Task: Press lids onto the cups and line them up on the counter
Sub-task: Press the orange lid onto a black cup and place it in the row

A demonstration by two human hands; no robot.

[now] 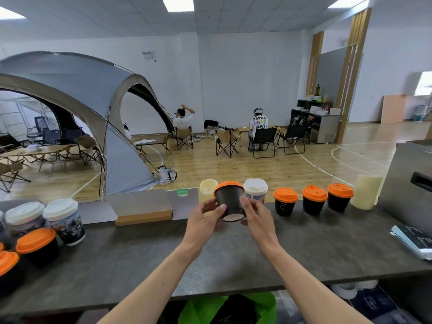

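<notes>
A black cup (228, 202) with an orange lid (228, 184) is held above the dark counter (145, 258), tipped so its base faces me. My left hand (205, 216) grips its left side and my right hand (253, 210) its right side. Behind it stands a white-lidded patterned cup (255, 191). To the right, three black cups with orange lids (285, 202) (314, 200) (340, 198) stand in a row along the counter's far edge. At the left sit two white-lidded patterned cups (64, 219) (24, 218) and black orange-lidded cups (38, 245).
A pale yellow cup stack (365, 191) stands right of the row, another (208, 189) behind my left hand. A grey machine (411, 183) fills the right end, with booklets (413, 240) beside it. A grey card stand (184, 203) and wooden block (143, 217) sit at the back.
</notes>
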